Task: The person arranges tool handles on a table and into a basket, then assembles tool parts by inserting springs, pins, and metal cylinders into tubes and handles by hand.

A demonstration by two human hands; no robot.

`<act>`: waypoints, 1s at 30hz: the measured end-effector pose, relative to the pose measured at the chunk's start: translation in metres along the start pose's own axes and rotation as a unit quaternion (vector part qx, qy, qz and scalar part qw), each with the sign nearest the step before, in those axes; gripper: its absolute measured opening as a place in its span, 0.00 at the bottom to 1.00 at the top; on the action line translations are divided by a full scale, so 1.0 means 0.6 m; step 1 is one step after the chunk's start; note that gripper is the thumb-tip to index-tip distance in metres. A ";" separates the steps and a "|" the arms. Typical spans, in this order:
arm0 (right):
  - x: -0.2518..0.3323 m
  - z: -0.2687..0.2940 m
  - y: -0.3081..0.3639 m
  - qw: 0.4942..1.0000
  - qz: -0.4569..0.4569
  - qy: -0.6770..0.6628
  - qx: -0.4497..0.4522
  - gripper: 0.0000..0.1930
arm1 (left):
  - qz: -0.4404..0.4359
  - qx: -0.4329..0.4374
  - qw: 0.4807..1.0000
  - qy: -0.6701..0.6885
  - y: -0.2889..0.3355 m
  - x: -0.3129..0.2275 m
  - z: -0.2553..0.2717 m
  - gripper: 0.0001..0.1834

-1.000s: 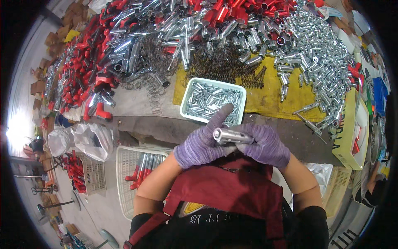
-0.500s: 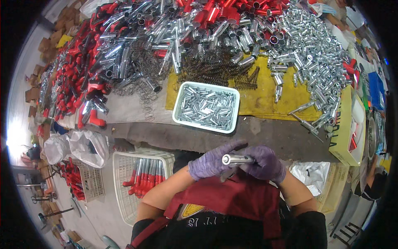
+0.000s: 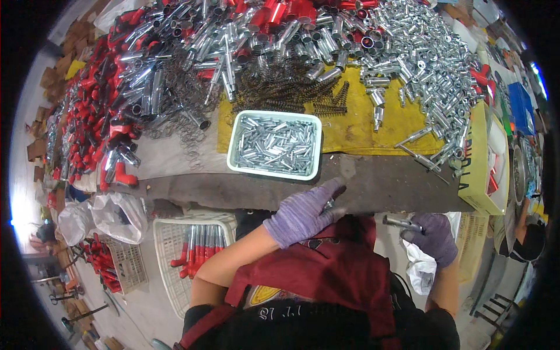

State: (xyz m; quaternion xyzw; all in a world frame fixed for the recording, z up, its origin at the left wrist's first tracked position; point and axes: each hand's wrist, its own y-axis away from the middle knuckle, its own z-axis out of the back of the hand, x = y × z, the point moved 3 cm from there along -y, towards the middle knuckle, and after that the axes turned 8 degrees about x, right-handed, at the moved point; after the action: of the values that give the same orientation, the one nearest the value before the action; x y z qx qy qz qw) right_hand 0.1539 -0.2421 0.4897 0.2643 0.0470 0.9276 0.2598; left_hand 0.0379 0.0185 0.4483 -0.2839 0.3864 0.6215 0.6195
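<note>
Head: tray of pins, right hand around tube, left hand around metal piece.

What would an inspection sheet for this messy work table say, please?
Surface: yellow cloth and dark cover.
Things in use: metal tube; pale tray holding small metal pieces.
Clutter: heaped springs, red parts and silver fittings.
Hands: right hand grips the tube; left hand seems to pinch a shiny piece.
Cables: none clearly seen.
Surroundings: plastic crate of red-ended tubes, white bags.
</note>
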 end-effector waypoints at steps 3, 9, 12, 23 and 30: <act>0.026 -0.007 -0.023 0.997 -0.056 -0.026 -0.054 0.18 | 0.010 0.033 0.999 -0.041 -0.014 -0.007 -0.009 0.29; 0.097 0.015 -0.101 0.990 0.123 0.068 0.004 0.15 | 0.014 0.143 0.985 -0.097 -0.003 -0.015 -0.034 0.38; 0.122 0.027 -0.126 0.974 0.158 0.156 0.042 0.11 | 0.064 0.147 0.983 -0.088 0.014 -0.008 -0.034 0.39; 0.197 0.084 -0.173 0.941 0.311 -0.104 -0.088 0.20 | -0.170 -0.165 0.945 0.223 0.066 0.004 0.035 0.40; 0.202 -0.066 -0.189 0.964 0.233 -0.123 -0.031 0.18 | -0.238 -0.218 0.834 0.448 0.056 -0.025 0.057 0.38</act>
State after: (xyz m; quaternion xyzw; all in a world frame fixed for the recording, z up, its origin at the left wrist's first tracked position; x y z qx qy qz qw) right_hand 0.0974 -0.0809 0.4867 0.3717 -0.0766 0.9240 0.0478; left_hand 0.0101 0.0408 0.4834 -0.7425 0.3963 0.3276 0.4294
